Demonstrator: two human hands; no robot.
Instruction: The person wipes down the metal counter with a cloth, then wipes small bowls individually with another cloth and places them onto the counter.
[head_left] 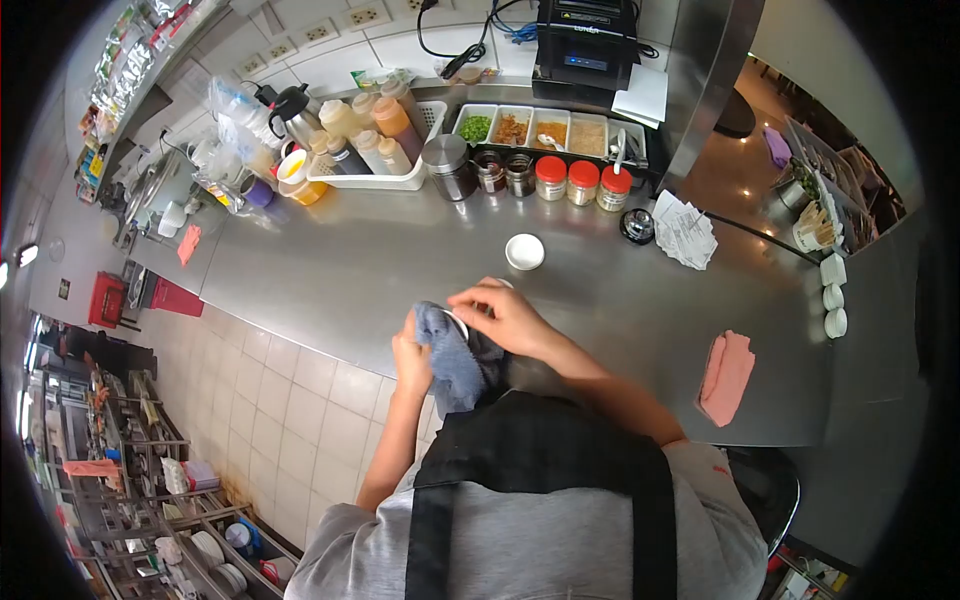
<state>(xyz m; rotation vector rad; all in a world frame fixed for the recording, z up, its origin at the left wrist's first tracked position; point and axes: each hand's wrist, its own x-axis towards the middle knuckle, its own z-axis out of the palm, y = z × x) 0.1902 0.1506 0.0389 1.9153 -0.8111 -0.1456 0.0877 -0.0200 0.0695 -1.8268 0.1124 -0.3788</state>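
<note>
Near the counter's front edge, my left hand (411, 355) is wrapped round a blue-grey cloth (450, 362). A white rim, seemingly of a small bowl (457, 322), shows at the cloth's upper edge, mostly hidden by the cloth. My right hand (500, 315) is closed at that rim, its fingers bent over it; a bit of another white item shows just behind these fingers. Farther back on the steel counter (340, 260) stands a small white bowl (524, 252).
Squeeze bottles fill a white basket (380, 181) at the back left. Red-lidded jars (583, 183), topping trays (550, 131) and a bell (637, 226) stand at the back. Papers (684, 230) and a folded pink cloth (727, 378) lie right.
</note>
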